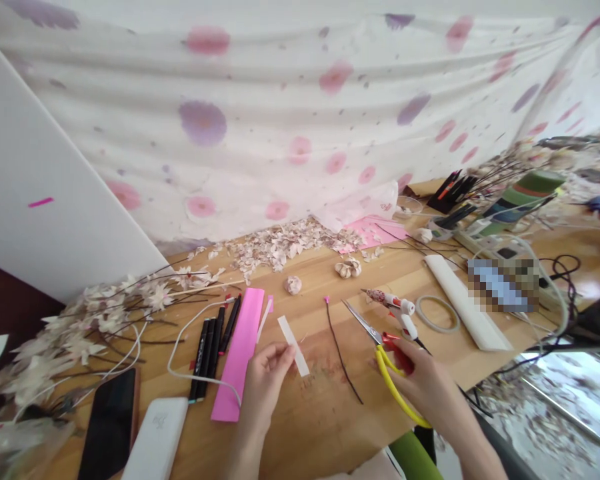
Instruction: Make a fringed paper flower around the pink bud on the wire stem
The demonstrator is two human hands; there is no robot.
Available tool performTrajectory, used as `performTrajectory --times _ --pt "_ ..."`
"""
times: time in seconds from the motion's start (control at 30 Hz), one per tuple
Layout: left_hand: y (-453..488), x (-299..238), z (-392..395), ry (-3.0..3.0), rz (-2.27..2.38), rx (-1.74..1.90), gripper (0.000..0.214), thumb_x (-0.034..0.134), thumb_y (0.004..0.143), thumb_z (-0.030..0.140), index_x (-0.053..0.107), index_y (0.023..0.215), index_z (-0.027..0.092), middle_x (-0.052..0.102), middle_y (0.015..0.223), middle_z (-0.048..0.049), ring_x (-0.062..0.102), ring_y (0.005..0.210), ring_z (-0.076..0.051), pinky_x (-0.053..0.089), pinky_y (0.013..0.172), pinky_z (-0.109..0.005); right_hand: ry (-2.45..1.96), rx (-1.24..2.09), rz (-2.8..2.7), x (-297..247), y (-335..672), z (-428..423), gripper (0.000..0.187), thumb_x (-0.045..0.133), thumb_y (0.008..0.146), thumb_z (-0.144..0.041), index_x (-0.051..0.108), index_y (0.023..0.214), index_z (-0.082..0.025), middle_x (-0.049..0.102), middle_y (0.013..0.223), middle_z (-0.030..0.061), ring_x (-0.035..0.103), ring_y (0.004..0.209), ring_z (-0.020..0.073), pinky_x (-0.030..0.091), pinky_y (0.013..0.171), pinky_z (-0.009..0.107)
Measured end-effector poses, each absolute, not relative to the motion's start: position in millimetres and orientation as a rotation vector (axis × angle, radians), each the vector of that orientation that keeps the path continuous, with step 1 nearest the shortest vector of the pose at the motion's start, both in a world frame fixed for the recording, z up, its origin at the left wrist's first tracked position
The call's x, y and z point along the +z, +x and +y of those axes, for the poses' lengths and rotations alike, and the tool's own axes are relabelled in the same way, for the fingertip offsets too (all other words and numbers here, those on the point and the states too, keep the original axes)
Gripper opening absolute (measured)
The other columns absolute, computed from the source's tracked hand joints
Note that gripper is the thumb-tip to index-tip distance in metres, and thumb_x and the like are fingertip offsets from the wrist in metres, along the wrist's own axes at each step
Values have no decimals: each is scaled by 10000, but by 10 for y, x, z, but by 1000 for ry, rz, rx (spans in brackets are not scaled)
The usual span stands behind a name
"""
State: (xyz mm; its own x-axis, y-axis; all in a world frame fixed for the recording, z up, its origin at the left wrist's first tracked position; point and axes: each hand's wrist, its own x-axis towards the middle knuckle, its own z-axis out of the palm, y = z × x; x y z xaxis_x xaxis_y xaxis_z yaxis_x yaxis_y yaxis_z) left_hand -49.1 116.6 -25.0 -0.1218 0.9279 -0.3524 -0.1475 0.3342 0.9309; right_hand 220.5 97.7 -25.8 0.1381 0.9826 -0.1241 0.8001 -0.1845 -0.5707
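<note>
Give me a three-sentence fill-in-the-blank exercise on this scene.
The paper strip pinched by the left hand is ____.
The scissors are held in the ____ hand.
The sheet beside the markers is ____.

Missing words: white; right; pink.

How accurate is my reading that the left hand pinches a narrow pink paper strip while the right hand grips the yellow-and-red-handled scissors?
Wrong colour: the head view shows the left hand pinching a narrow white paper strip, not pink; the right hand does grip the yellow-and-red-handled scissors.
</note>
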Motion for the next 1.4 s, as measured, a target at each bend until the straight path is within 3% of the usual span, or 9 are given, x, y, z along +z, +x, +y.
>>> performTrajectory --times 0.13,0.23,0.43,0.63,0.87,0.97,1.1,1.23,1.4 --pt "-606 -490 1218 797 1449 1001 430 816 656 571 753 785 165 692 608 -15 621 575 -165 511 577 -273 -2291 575 -1623 -438 2554 857 394 625 797 -540 760 975 -215 697 650 66 681 629 315 439 571 341" --pt "-666 -623 1237 837 1496 923 491 815 610 614 730 778 161 655 549 -5 562 492 -153 434 456 -250 -2353 542 -1599 -599 2666 703 407 589 790 -523 769 989 -217 748 696 88 728 660 338 474 560 346" --pt "-803 -743 1210 966 1629 809 512 710 690 624 705 891 153 749 768 -75 627 547 -184 396 406 -252 -2233 484 -1673 -823 2691 614 515 529 828 -491 684 1207 -178 795 1082 148 758 951 348 572 826 410" --pt "-846 -795 1112 1076 1687 679 434 615 755 610 669 825 186 718 662 -52 626 483 -201 369 377 -262 -2042 481 -1761 -882 2660 832 433 510 877 -386 637 1233 -174 751 1223 179 725 1085 357 555 941 481" --pt "-742 -835 994 1153 1818 668 328 503 899 519 543 717 250 672 559 -9 593 416 -187 392 444 -278 -1936 431 -1808 -808 2590 933 371 488 911 -292 626 1238 -183 731 1218 187 700 1115 373 542 959 532" --pt "-759 -835 950 1225 1846 677 288 482 919 481 551 749 258 682 566 -16 641 485 -222 423 510 -305 -1872 385 -1829 -685 2408 905 335 452 960 -300 636 1212 -178 703 1237 207 679 1129 382 534 950 558" --pt "-773 -813 863 1371 1842 712 244 499 895 433 644 930 239 739 725 -60 717 681 -276 490 647 -357 -1658 463 -2005 -487 1871 998 264 496 981 -266 697 1145 -220 717 1198 151 675 1128 317 540 962 460" --pt "-701 -772 794 1461 1906 734 317 481 909 414 673 1047 204 761 996 -144 731 942 -335 514 805 -414 -1577 518 -2119 -408 1527 1211 285 511 920 -138 727 1081 -232 736 1051 83 702 966 245 561 858 358" --pt "-628 -755 888 1449 2043 663 327 477 951 359 659 1086 123 744 1048 -224 719 985 -390 499 772 -431 -1871 342 -1959 -528 2077 1135 247 422 935 -197 664 982 -201 719 984 140 700 913 306 551 805 440"
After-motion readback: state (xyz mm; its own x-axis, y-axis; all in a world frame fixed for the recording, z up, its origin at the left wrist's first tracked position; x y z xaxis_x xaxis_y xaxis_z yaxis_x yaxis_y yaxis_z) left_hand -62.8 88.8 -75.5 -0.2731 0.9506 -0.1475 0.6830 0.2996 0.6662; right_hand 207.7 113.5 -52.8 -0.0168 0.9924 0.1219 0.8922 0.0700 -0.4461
